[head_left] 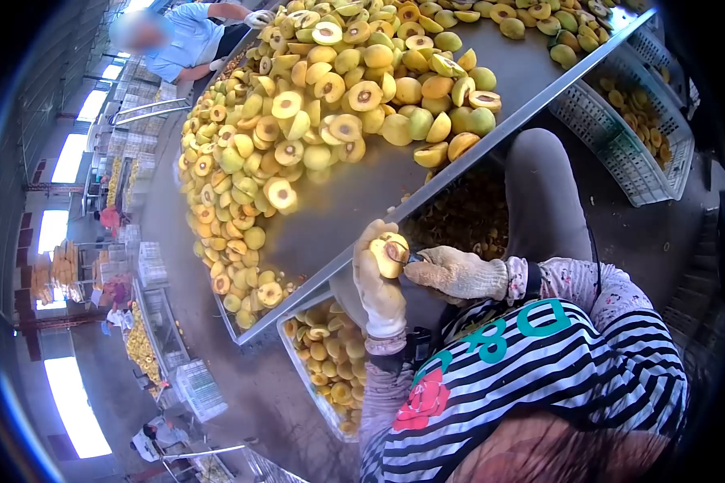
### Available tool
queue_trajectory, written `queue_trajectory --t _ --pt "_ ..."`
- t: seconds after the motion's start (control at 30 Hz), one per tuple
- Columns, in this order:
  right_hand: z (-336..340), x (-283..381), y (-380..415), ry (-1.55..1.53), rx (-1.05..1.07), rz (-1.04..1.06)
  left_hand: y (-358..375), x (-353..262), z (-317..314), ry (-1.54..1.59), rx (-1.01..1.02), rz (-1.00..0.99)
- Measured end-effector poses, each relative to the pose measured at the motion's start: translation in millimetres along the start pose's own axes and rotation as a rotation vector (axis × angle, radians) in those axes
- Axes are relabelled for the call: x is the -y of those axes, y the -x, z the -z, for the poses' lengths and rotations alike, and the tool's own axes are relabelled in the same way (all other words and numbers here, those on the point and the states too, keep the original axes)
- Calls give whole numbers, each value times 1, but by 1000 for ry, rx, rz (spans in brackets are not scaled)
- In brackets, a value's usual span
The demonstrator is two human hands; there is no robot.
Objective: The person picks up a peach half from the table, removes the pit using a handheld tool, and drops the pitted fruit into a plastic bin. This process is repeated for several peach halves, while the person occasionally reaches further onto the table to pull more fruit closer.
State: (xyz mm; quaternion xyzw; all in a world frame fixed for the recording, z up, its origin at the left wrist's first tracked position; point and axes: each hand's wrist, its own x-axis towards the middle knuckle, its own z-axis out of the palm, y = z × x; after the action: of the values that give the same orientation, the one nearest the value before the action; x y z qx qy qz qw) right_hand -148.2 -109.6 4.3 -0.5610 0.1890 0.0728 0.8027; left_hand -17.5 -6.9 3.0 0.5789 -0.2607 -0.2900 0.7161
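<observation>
My left hand (379,282), in a pale glove, holds a yellow halved fruit (390,254) with its cut face and brown centre showing. Close beside it, my right hand (455,274), also gloved, is closed around a small dark tool (415,258) whose tip meets the fruit. Both hands are near the metal edge of a table (338,262). A large heap of halved yellow fruit (322,88) lies on that table.
Below the table edge stands a crate of fruit (286,326). Another crate (620,153) is at the right, near my knee (540,177). Across the table, a person in a light blue shirt (187,40) has gloved hands by the heap. Farther workers and crates are at the left.
</observation>
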Motion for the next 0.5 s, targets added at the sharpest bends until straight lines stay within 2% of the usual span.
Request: queue_trajectory --t 0.07,0.17,0.3,0.33,0.43,0.47,0.5 --pt "-3 -2 -4 90 -5 -48 5 9 -3 -166 -85 -68" --pt "-20 -6 -8 120 -111 62 12 3 -7 -392 -107 -134" --pt "-22 -13 -10 362 -117 247 16 2 2 -130 -153 -111" --pt "-22 -5 -4 385 -94 218 17 -2 4 -157 -151 -104" --pt "-19 -9 -7 328 42 285 21 -21 4 -70 -94 -86" --pt "-22 -12 -10 288 4 320 22 -16 4 -102 -133 -102" --pt "-26 -14 -9 319 -48 329 23 -15 -1 -2 -142 -93"
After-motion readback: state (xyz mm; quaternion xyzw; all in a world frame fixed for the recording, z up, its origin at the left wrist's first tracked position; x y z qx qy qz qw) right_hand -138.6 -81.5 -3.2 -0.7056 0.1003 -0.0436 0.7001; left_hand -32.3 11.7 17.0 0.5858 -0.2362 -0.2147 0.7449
